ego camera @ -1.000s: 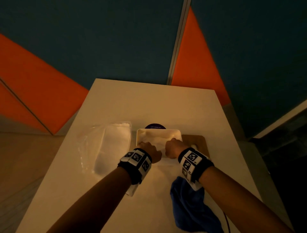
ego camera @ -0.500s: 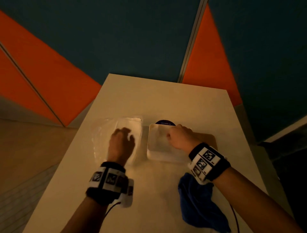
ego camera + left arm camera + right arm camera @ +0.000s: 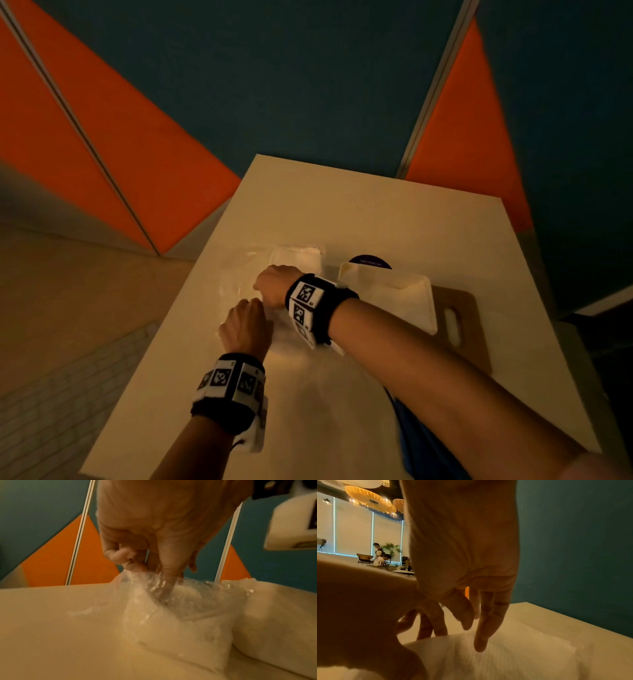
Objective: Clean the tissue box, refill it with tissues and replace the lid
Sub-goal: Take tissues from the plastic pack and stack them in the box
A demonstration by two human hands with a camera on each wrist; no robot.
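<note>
A stack of white tissues (image 3: 297, 257) lies in a clear plastic wrapper (image 3: 171, 588) left of the open white tissue box (image 3: 394, 291). My left hand (image 3: 245, 323) pinches the wrapper's loose edge between thumb and fingers (image 3: 130, 566) and lifts it. My right hand (image 3: 274, 286) reaches across from the right, and its straight fingers (image 3: 481, 641) touch the top of the tissues (image 3: 513, 655). The wooden lid (image 3: 457, 318) lies flat on the table, partly under the box's right side.
A blue cloth (image 3: 421, 442) lies near the table's (image 3: 342, 212) front right, under my right forearm. A dark round object (image 3: 370, 261) sits just behind the box. Teal and orange wall panels stand behind the table.
Both hands left the tissue box. The left went to the wrapped tissues first and now pinches the wrapper; the right followed across to the same pack.
</note>
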